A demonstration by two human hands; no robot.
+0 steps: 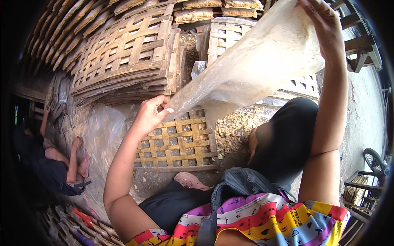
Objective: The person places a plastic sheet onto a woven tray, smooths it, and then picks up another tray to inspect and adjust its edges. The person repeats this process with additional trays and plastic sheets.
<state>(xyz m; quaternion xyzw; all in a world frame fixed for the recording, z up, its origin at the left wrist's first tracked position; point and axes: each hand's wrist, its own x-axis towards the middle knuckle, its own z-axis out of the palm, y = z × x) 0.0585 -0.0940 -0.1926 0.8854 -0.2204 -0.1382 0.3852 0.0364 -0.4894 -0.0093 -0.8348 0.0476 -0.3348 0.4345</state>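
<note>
The left hand (147, 117) pinches one edge of a translucent sheet (262, 61) between thumb and fingers; the right hand (326, 30), raised, grips its far end, the sheet slanting between them. Below the left hand lies a bamboo lattice (166, 137); beyond it, stacked slatted racks (123, 73).

Large translucent whitish plastic sheet (262, 61): thin, wrinkled, slightly glossy. Yellow-brown rectangular woven-slat panel (178, 157): wood-like, matt. Stacked brown lattice panels (123, 46): rough, matt wood.
</note>
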